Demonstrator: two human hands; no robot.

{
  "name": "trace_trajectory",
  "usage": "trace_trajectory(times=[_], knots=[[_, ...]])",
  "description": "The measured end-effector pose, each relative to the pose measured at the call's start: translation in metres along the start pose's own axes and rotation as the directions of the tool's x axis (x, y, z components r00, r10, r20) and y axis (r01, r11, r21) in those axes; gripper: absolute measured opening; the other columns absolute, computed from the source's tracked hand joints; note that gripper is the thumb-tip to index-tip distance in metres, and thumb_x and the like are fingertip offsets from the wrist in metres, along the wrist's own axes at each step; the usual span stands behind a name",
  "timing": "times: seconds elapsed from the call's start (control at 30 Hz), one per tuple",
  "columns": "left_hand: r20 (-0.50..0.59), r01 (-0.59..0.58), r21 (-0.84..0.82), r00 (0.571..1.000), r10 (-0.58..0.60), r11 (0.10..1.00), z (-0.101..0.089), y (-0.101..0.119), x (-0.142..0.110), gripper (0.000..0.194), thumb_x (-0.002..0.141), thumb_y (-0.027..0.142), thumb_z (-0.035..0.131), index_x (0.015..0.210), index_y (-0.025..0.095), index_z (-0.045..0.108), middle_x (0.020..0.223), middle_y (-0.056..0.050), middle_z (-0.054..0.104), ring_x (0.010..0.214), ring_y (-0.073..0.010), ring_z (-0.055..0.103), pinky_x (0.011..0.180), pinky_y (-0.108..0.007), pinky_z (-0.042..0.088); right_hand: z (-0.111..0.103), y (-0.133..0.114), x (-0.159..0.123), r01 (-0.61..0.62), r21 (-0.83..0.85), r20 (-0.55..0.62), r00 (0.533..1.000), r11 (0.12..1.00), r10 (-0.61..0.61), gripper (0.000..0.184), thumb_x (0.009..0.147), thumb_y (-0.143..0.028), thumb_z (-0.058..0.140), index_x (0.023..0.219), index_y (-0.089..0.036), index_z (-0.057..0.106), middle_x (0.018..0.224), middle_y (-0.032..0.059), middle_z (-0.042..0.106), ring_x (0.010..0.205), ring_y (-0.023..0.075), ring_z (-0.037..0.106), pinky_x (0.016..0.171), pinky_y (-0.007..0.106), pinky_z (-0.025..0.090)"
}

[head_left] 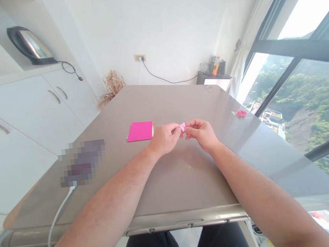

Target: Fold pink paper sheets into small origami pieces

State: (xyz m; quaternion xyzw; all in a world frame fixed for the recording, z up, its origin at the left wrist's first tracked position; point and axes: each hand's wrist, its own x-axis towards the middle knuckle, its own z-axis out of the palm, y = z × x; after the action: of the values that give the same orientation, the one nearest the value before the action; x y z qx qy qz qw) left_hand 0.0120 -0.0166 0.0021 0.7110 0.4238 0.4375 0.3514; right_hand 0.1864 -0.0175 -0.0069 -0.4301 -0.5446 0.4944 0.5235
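A blurred-out object [82,163] lies near the left edge of the desk [170,178], with a white cable [58,213] running from it over the front edge near the front left corner. To its right, left of the desk's middle, sits a stack of square paper [140,131], bright pink on top, with green and yellow edges peeking out. Just right of the stack, the left hand [166,138] has its thumb and fingers pinched closed on a small folded pink paper [182,127], above the middle of the desk. The right hand [201,133] pinches the same piece from the other side, fingertips close to those of the left. Farther right, a small pink item [241,113] rests near the desk's right edge.
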Motion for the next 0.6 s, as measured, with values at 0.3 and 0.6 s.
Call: trace_trajectory(times=[0.3, 0.6], knots=[[0.008, -0.172, 0.258, 0.984, 0.176, 0.951, -0.0058, -0.0028, 0.0012, 0.031, 0.088, 0.030, 0.051, 0.071, 0.019, 0.074, 0.052, 0.002, 0.056, 0.051, -0.0111, 0.045, 0.054, -0.026, 0.032, 0.0019, 0.0001, 0.0001, -0.006, 0.020, 0.002, 1.000, 1.000, 0.006, 0.022, 0.067, -0.033, 0.082, 0.077, -0.018, 0.070, 0.068, 0.0011, 0.070, 0.055, 0.0133, 0.061, 0.063, 0.031, 0.051], [-0.039, -0.211, 0.292, 0.972, 0.232, 0.933, -0.0032, -0.0017, 0.0001, 0.030, 0.086, 0.024, 0.049, 0.062, 0.017, 0.065, 0.050, 0.004, 0.048, 0.051, -0.0092, 0.040, 0.054, -0.025, 0.030, 0.0032, -0.0005, -0.0009, -0.003, 0.015, 0.004, 1.000, 1.000, 0.003, 0.020, 0.067, -0.031, 0.082, 0.077, -0.018, 0.070, 0.067, 0.0002, 0.069, 0.055, 0.0130, 0.061, 0.063, 0.031, 0.051]])
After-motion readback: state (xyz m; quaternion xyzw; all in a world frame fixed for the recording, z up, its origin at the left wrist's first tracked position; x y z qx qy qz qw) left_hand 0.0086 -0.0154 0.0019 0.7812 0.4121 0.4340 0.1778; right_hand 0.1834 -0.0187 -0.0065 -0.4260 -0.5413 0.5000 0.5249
